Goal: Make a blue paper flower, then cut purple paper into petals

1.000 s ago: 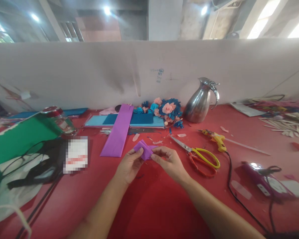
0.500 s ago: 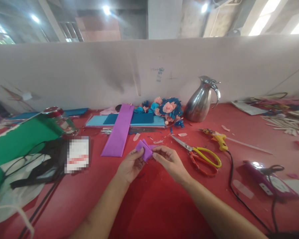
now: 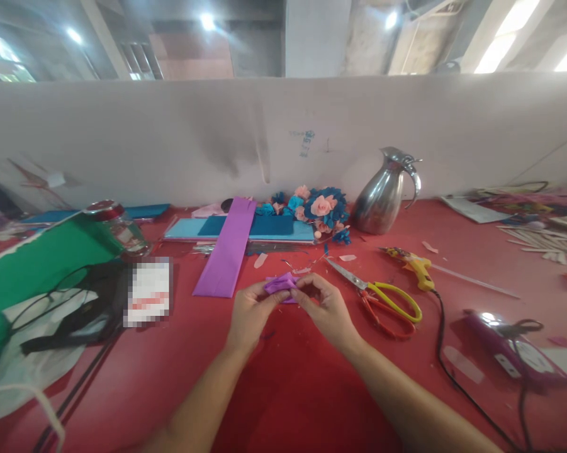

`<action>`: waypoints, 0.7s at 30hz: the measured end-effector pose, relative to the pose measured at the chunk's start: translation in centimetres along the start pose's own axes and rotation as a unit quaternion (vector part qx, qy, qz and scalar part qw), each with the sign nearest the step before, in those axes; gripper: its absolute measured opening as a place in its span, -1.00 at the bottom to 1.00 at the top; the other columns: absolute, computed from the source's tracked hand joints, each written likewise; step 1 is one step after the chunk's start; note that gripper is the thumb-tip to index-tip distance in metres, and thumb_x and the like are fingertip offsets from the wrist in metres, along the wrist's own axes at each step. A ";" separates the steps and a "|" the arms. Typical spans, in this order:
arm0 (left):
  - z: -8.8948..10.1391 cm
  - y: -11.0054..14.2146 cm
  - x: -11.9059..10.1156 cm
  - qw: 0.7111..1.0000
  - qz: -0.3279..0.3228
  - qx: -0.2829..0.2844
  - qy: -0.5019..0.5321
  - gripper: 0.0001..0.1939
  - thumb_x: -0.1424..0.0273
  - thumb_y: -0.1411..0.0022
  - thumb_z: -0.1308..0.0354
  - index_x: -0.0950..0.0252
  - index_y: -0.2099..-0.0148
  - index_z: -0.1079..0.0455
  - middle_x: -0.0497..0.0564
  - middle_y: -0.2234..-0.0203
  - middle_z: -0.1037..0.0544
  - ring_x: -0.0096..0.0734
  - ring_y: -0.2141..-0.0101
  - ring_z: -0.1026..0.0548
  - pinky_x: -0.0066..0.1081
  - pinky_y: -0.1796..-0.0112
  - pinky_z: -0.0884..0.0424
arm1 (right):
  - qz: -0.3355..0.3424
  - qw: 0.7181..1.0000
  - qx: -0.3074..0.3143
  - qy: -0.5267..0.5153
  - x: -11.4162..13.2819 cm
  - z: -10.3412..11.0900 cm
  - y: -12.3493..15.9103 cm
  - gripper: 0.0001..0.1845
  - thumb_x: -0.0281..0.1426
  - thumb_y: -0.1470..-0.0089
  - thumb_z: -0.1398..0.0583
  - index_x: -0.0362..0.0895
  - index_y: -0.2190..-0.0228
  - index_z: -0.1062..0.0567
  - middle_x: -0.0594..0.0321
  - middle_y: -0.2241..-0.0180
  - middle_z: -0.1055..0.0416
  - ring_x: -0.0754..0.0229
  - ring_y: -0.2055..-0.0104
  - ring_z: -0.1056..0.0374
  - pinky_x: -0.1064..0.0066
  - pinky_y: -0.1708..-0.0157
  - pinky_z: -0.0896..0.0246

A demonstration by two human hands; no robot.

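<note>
The left hand and right hand both pinch a small piece of folded purple paper, held over the surface well in from its back edge. To handle it well, keep the layers lined up and press lightly, one hand steadying while the other shapes, as it looks easy to crease. The forearms angle inward and the thumb tips nearly meet on the paper's near side, other fingers curled. Beyond lie scissors and a glue gun; toward the back edge, a purple strip, paper flowers and a metal jug.
</note>
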State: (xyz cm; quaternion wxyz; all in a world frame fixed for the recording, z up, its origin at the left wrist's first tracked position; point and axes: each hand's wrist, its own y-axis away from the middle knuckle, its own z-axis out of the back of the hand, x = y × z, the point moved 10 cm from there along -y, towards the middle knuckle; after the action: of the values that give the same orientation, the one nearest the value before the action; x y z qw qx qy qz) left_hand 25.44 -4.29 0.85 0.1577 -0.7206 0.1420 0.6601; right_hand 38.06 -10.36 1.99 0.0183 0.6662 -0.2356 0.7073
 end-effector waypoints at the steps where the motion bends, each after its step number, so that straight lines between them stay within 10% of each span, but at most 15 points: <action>1: 0.0 0.0 -0.1 1.000 -0.004 0.001 -0.003 -0.71 0.41 0.04 -0.34 0.21 0.18 -0.58 0.02 0.28 -0.65 -0.23 0.20 -0.56 -0.31 0.13 -0.44 | -0.001 1.000 -0.002 -0.003 -0.1 0.0 0.0 -0.81 -0.25 0.01 -0.26 -0.11 0.47 -0.43 0.27 0.46 -0.41 0.23 0.41 -0.31 0.38 0.34 -0.26; 21: 0.1 1.0 -2.8 0.996 -0.081 -0.030 0.000 -0.81 0.54 0.11 -0.36 0.20 0.38 -0.60 0.04 0.34 -0.63 -0.26 0.23 -0.55 -0.43 0.12 -0.40 | 0.040 0.997 -0.023 0.067 1.3 0.6 0.0 -0.92 -0.43 0.02 -0.21 -0.06 0.48 -0.53 0.25 0.43 -0.50 0.17 0.34 -0.35 0.32 0.25 -0.24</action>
State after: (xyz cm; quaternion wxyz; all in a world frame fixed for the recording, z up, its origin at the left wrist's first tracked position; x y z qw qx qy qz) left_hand 24.64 -5.19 3.57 0.1890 -0.7343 0.0629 0.6489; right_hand 38.52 -10.92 3.25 0.0210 0.6064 -0.2763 0.7453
